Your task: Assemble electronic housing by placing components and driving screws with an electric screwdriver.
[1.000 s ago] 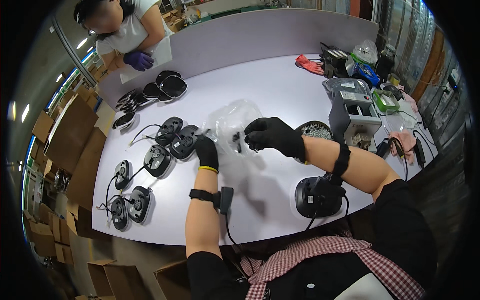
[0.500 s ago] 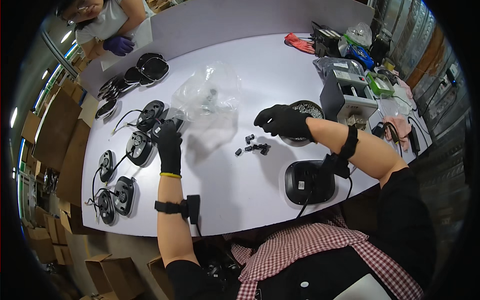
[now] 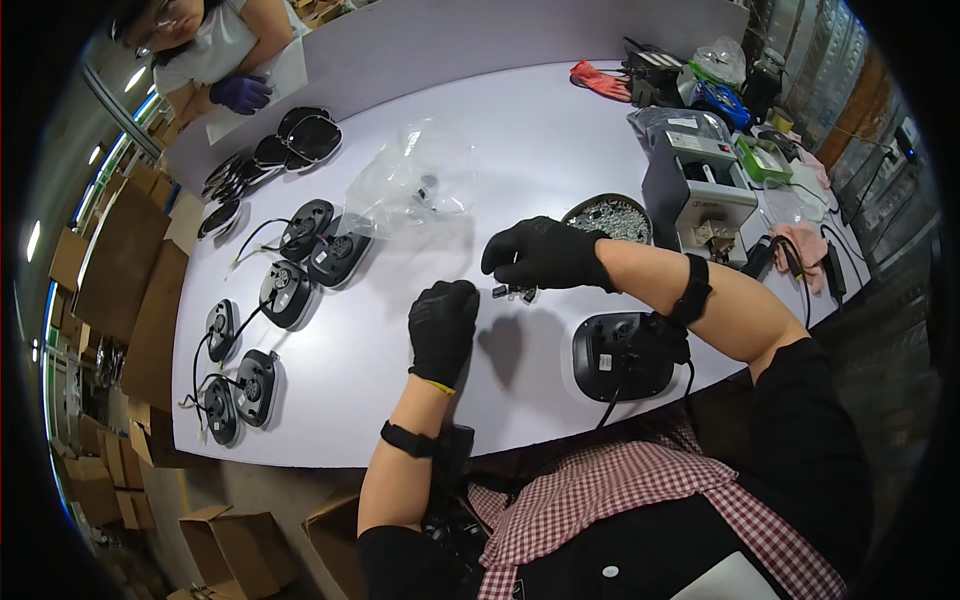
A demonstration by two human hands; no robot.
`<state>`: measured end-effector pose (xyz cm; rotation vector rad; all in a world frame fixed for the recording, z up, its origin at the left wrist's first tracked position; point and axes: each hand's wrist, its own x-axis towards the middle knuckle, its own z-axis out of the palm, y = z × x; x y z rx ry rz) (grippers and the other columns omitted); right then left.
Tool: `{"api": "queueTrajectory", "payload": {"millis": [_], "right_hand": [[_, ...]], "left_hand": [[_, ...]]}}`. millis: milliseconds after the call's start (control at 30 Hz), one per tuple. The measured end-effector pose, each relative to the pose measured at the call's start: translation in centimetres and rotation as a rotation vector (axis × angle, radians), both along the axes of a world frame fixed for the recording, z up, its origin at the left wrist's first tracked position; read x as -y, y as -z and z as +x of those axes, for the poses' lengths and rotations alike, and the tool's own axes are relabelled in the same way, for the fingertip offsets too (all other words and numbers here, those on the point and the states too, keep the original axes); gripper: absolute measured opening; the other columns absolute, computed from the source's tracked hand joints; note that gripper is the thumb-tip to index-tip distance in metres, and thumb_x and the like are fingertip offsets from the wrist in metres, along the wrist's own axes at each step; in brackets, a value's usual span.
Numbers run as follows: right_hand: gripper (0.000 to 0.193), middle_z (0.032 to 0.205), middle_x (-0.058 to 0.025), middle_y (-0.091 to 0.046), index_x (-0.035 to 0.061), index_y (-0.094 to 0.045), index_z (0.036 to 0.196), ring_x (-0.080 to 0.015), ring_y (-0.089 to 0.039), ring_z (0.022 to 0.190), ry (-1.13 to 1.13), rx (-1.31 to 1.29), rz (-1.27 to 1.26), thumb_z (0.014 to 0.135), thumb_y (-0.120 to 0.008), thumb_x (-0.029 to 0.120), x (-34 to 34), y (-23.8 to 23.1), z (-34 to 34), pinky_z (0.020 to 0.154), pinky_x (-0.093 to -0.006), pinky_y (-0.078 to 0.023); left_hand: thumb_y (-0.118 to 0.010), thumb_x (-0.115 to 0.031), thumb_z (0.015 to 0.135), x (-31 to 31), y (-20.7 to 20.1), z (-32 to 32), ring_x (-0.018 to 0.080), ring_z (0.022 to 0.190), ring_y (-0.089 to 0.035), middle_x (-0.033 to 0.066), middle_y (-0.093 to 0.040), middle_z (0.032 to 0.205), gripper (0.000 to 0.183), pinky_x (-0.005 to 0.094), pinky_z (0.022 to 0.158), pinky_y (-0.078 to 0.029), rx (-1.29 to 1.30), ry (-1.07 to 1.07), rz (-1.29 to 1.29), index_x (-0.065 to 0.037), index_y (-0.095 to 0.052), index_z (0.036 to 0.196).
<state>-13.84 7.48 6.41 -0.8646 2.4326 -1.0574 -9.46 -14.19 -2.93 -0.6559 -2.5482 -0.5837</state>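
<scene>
My left hand (image 3: 443,325), in a black glove, is over the middle of the table with its fingers curled closed. What it holds, if anything, is hidden. My right hand (image 3: 545,255), also black-gloved, hovers just to the right with bent fingers drawn together; its fingertips hide whatever is in them. Below it lie small black plastic pieces (image 3: 515,293), partly covered by the hand. A round bowl of small metal screws (image 3: 612,218) stands just beyond my right wrist. A black rounded-square housing with a cable (image 3: 600,362) lies near the front edge.
Several black housings with cables (image 3: 285,295) lie on the left. A crumpled clear plastic bag (image 3: 412,190) lies beyond my left hand. Mirror-like black parts (image 3: 300,140) sit at the far left, near a co-worker's purple-gloved hand (image 3: 241,94). A grey machine (image 3: 698,190) stands right.
My left hand has left the black housing on the left and come right, toward the middle. My right hand has shifted left from the screw bowl to above the small black pieces.
</scene>
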Motion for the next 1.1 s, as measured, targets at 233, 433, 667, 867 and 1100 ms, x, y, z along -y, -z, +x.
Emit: {"api": "queueTrajectory", "payload": {"millis": [233,433,667,867,1100], "right_hand": [[0.033,0.105,-0.0079,-0.063,0.0102,-0.063,0.122,-0.0174,-0.063,0.09,0.055,-0.192,-0.321,0.09,-0.066,0.02,-1.6,-0.3,3.2,0.08,-0.0319,-0.053],[0.026,0.102,-0.0078,-0.063,0.0094,-0.07,0.11,-0.0181,-0.063,0.089,0.098,-0.2,-0.55,0.085,-0.071,0.015,-2.2,-2.0,5.7,0.076,-0.0305,-0.053],[0.025,0.106,-0.0071,-0.062,0.004,-0.068,0.109,-0.0164,-0.06,0.096,0.109,-0.21,-0.752,0.084,-0.067,0.002,-5.2,-2.1,9.4,0.083,-0.0303,-0.05],[0.025,0.1,-0.0046,-0.065,0.0044,-0.065,0.109,-0.0126,-0.063,0.091,0.357,-0.051,-0.871,0.087,-0.067,0.017,-8.0,-0.3,12.7,0.077,-0.0269,-0.053],[0.027,0.095,-0.0064,-0.068,-0.0007,-0.063,0.109,-0.0114,-0.064,0.087,0.604,0.193,-0.845,0.084,-0.071,0.005,-13.8,1.2,15.2,0.081,-0.0258,-0.053]], "left_hand": [[-0.053,-0.03,0.102,-2.0,-4.6,3.2,0.0071,0.069,-0.047,-0.0026,-0.054,0.078,0.033,0.0224,0.063,-0.04,0.887,0.243,1.219,-0.003,-0.059,0.119],[-0.045,-0.032,0.104,-5.4,-7.9,4.7,0.0067,0.063,-0.037,-0.0038,-0.046,0.075,0.027,0.0237,0.06,-0.033,0.928,0.455,1.394,-0.007,-0.057,0.103],[-0.055,-0.021,0.1,-8.6,-9.1,6.3,0.0079,0.071,-0.049,0.0008,-0.057,0.08,0.025,0.0236,0.068,-0.041,0.852,0.51,1.433,0.002,-0.06,0.107],[-0.062,-0.013,0.094,-12.3,-9.3,8.0,0.0075,0.073,-0.056,0.0004,-0.063,0.078,0.014,0.0227,0.069,-0.044,0.827,0.315,1.242,0.001,-0.067,0.093],[-0.082,-0.017,0.068,-12.0,-5.7,11.9,0.0222,0.082,-0.059,0.0089,-0.061,0.086,0.038,0.0345,0.074,-0.046,0.365,0.225,0.306,-0.003,-0.06,0.095]]}}
